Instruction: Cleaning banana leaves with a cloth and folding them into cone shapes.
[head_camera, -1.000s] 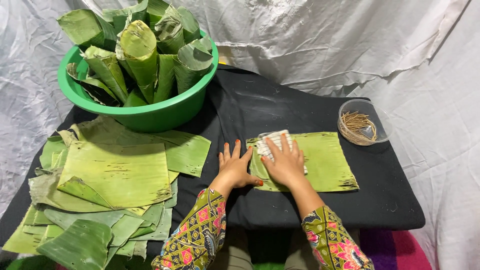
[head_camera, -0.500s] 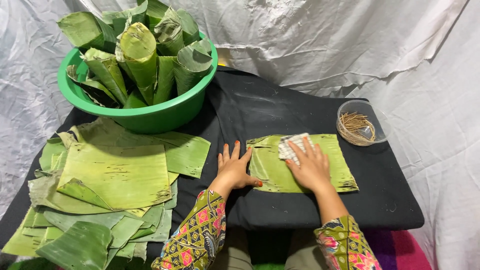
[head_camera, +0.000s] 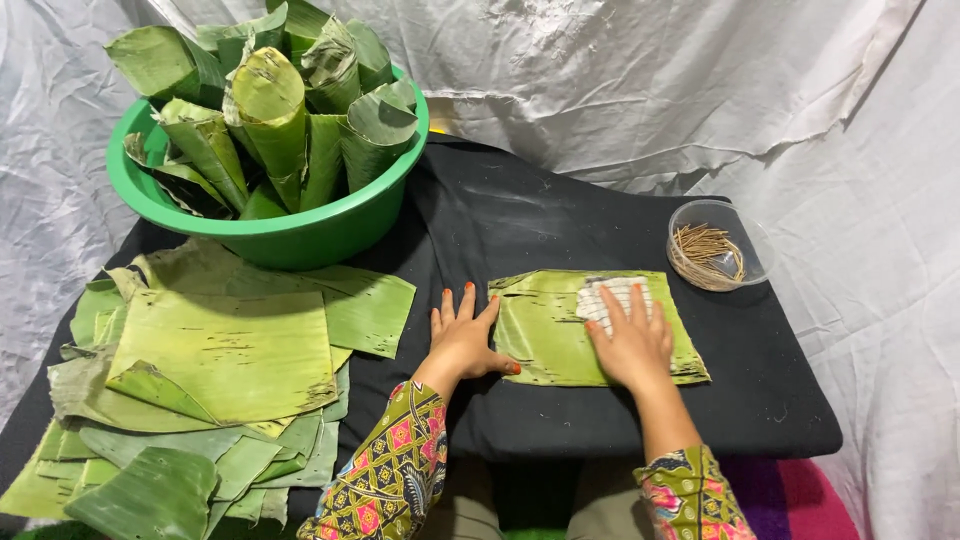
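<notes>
Left hand: our left hand lay flat, fingers spread, grasping nothing; palm on the black cloth, thumb over the leaf's left edge.
Right hand: our right hand was flat too, fingers out over a white rag, pressing it to the leaf w/o clenching.
Leaf: the leaf sat mid-table, near edge, just right of the left hand, well short of the tub.
How to do it well: we judged the wipe went best w/ the left hand pinning the edge so the leaf didn't slide, rag run along the ribs not across, light pressure, since edges looked torn & brown.
Leaf feel: roughly rectangular, thin, matte green-yellow, ribbed, frayed at the right end; prob. tears easily along the grain.
Rag: small, pale, ribbed weave, soft.
Stack: a stack of flat cut leaves lay at near left, overlapping, some curled.
Tub: a green tub at far left, smooth plastic, round, held leaf cones standing upright.
Bowl: a clear bowl at far right held thin tan sticks, stiff-looking.
Backdrop: crinkled white sheet behind.
</notes>
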